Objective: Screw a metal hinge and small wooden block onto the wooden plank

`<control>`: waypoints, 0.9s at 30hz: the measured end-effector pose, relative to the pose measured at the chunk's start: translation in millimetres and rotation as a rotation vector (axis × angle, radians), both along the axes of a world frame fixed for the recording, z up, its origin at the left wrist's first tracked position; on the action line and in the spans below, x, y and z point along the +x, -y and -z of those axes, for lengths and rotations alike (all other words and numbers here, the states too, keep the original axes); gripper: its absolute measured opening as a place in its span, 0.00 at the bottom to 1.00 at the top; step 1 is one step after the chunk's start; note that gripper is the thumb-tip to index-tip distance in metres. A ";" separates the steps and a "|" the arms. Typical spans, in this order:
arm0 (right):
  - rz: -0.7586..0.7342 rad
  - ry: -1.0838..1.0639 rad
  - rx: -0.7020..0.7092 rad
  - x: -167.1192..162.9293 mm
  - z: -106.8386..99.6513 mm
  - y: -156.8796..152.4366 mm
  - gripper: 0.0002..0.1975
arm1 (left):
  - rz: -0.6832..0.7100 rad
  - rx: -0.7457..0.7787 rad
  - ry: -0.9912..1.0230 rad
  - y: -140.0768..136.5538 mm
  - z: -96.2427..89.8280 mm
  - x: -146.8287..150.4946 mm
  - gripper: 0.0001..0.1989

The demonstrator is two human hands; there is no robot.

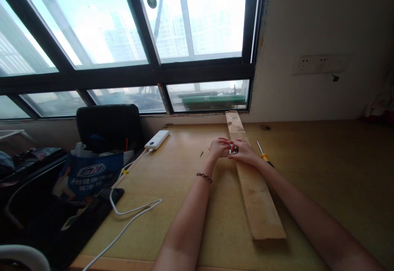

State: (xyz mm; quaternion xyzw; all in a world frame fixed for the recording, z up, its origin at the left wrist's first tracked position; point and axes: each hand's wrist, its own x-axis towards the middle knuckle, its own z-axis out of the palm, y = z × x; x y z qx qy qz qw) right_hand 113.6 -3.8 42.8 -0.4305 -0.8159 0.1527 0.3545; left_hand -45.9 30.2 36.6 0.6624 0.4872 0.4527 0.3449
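Note:
My left hand and my right hand meet over a long wooden plank. Between their bent fingers sits a small shiny metal piece, partly hidden, so its exact kind does not show. My right fingers are closed on it from the right, and my left fingertips grip at its left side. Just right of the plank, beyond my right wrist, lies a screwdriver with a yellow and black handle. A small screw rests on the table to the left of my left hand.
The wooden table reaches to the wall under the window. On its left edge lies a white power bank with a white cable looping forward. A black chair and a blue bag stand at the left.

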 end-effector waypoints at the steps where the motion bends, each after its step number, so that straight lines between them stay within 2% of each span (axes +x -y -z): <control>1: 0.002 -0.002 -0.002 0.0 0.5 -0.5 0.10 | -0.011 0.022 -0.037 1.5 -2.2 0.2 0.06; 13: 0.011 -0.001 -0.026 -0.4 -2.4 1.7 0.10 | -0.070 0.133 -0.117 10.2 -11.3 1.8 0.03; 20: 0.010 -0.006 -0.024 -0.8 -2.1 1.5 0.11 | -0.010 0.193 -0.084 8.1 -10.8 2.3 0.02; 27: 0.024 0.004 -0.030 -0.9 -2.0 1.0 0.11 | -0.019 0.317 -0.286 13.2 -14.8 6.4 0.04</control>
